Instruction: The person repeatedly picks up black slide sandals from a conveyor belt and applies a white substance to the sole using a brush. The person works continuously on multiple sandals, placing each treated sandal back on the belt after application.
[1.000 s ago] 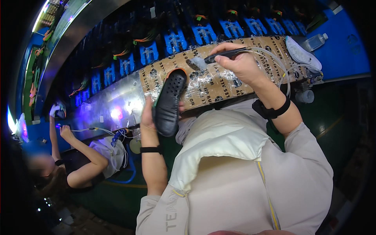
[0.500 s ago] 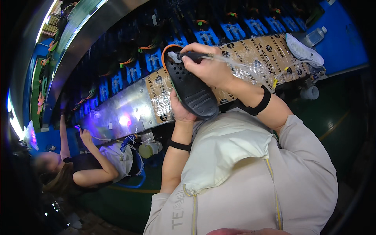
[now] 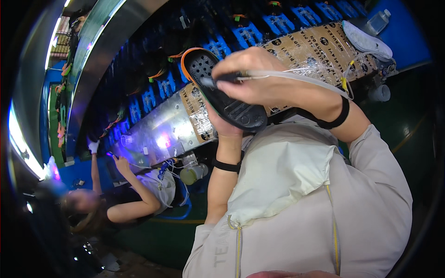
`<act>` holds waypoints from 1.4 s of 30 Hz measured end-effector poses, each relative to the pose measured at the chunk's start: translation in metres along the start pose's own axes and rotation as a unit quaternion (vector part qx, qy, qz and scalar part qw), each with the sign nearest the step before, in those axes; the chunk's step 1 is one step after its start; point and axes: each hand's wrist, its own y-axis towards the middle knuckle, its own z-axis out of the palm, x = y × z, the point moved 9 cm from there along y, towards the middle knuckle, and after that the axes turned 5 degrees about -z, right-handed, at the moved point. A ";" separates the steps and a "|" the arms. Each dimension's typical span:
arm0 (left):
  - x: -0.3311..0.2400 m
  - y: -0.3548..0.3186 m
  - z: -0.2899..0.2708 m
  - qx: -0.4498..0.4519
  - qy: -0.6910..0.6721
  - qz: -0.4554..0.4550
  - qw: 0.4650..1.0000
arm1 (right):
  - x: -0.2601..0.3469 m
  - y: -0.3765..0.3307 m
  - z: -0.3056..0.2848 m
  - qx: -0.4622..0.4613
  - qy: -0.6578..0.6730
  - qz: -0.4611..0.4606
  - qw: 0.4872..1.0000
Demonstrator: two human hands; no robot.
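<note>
My left hand (image 3: 225,123) grips a black shoe sole (image 3: 245,112) with an orange rim at its far end, holding it tilted with the inner face up. Rows of small holes show in its far half, and moulded ridges near the heel. My right hand (image 3: 257,76), blurred by motion, is closed round the dark handle of a brush (image 3: 229,77). Its whitish tip is over the middle of the sole; whether it touches is too blurred to tell. A clear hose (image 3: 289,75) runs from the brush back over my right forearm.
Cardboard and film cover the bench (image 3: 308,53) ahead, with a bare metal plate (image 3: 160,121) to its left. A white shoe sole (image 3: 364,41) and a clear bottle (image 3: 378,22) are at the right. Blue racks (image 3: 278,24) line the far side. A co-worker (image 3: 134,204) works at left.
The brush tip has moved from the sole's far end toward its middle. The whole view has shifted slightly, and the sole is turned a little differently.
</note>
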 end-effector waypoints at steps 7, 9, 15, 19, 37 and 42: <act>-0.006 -0.009 0.023 0.000 0.009 0.023 1.000 | 0.012 0.001 0.024 -0.099 -0.024 -0.216 0.971; -0.012 -0.007 0.025 0.019 -0.004 0.025 0.999 | 0.008 -0.001 0.024 -0.066 0.056 -0.208 0.974; -0.016 -0.006 0.038 0.052 0.014 0.038 0.998 | 0.008 -0.001 0.009 -0.100 0.003 -0.181 0.978; -0.023 -0.006 0.033 0.032 0.104 0.065 0.992 | 0.015 -0.001 0.016 -0.026 0.106 -0.205 0.973; -0.047 0.009 0.054 0.074 0.023 0.041 0.996 | 0.035 -0.010 0.012 0.042 0.093 -0.224 0.969; -0.064 0.023 0.070 0.168 -0.081 0.056 0.981 | 0.053 -0.022 0.021 0.102 0.033 -0.303 0.947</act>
